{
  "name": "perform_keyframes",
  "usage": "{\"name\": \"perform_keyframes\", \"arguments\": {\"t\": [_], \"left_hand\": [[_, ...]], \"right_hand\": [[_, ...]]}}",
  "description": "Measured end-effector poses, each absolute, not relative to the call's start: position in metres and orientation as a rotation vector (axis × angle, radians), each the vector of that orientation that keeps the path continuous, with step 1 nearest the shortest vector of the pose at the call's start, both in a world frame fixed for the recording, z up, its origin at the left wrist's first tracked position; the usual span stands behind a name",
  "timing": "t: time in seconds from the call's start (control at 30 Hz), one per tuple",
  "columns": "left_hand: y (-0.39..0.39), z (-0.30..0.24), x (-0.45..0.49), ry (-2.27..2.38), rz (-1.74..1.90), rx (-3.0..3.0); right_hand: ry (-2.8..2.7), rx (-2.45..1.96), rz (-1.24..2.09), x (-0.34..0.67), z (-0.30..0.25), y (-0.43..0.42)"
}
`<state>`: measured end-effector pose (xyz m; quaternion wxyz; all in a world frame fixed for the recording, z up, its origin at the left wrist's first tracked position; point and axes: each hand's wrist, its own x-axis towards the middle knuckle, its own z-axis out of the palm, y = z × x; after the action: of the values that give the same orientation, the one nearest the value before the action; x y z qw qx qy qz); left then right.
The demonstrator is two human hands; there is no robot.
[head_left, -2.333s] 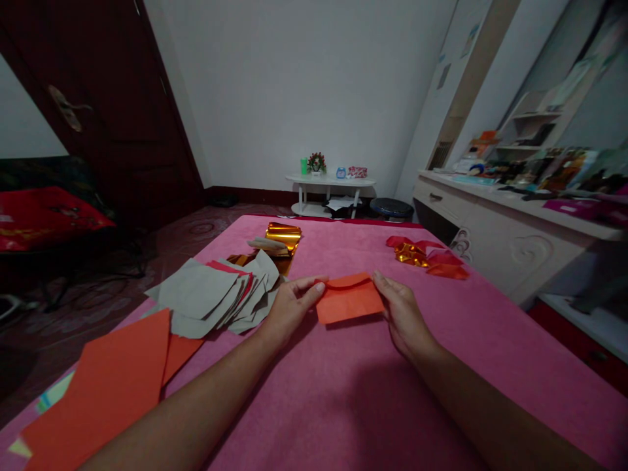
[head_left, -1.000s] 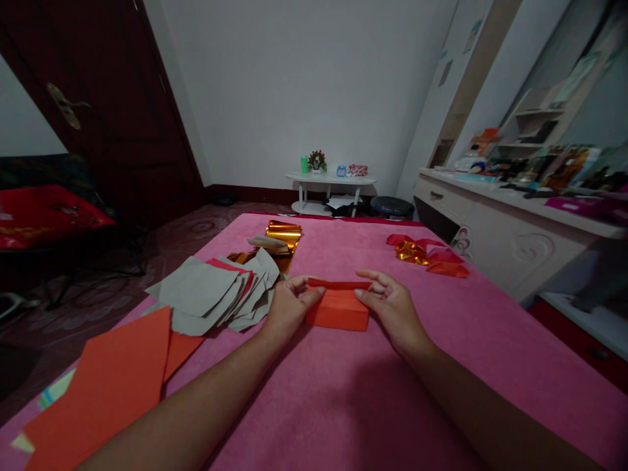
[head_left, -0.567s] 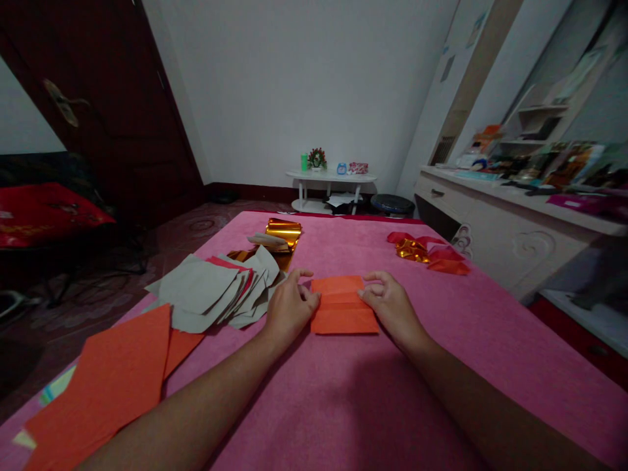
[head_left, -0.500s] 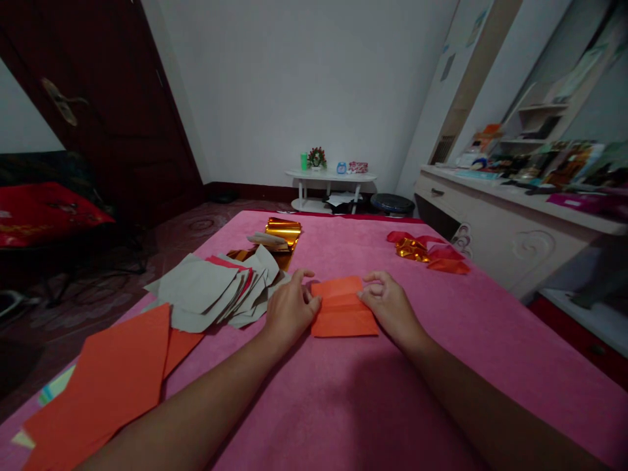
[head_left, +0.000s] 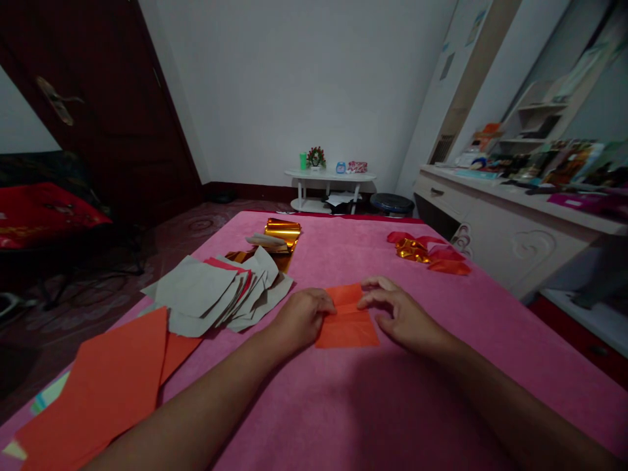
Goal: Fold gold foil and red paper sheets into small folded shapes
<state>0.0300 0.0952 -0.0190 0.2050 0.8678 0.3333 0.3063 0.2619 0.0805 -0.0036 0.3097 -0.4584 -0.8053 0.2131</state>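
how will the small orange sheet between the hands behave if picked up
The orange sheet looks thin, so it is probably light and floppy. Already creased across, it may bend there first. Lying nearly flat on the pink cloth, it might slide if pushed.

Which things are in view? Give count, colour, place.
small sheet: 1, orange, centre
large sheets: 2+, orange, near left
papers: many, mostly grey, left
foil roll: 1, gold, left
pieces: several, red, orange, gold, right
cloth: 1, pink, underneath
side table: 1, white, back
cup: 1, green, back
plant: 1, red-green, back
clock: 1, blue, back
box: 1, red-white, back
stool: 1, dark, back
dresser: 1, white, right
door: 1, dark red, left
unclear item: 1, red, left
left hand: 1, sheet's left
right hand: 1, sheet's right
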Motion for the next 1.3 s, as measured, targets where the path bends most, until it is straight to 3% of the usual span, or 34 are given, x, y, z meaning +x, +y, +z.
{"name": "perform_keyframes", "arguments": {"t": [0.17,0.43,1.3], "left_hand": [[0.095,0.001,0.014,0.862,0.599,2.284],[0.096,0.019,-0.001,0.726,0.324,2.317],[0.098,-0.023,0.026,1.323,0.903,1.874]], "right_hand": [[-2.308,-1.194,0.786,0.274,0.008,0.068],[-2.274,-1.168,0.74,0.27,0.0,0.07],[-1.861,-1.359,0.553,0.247,-0.019,0.082]]}}
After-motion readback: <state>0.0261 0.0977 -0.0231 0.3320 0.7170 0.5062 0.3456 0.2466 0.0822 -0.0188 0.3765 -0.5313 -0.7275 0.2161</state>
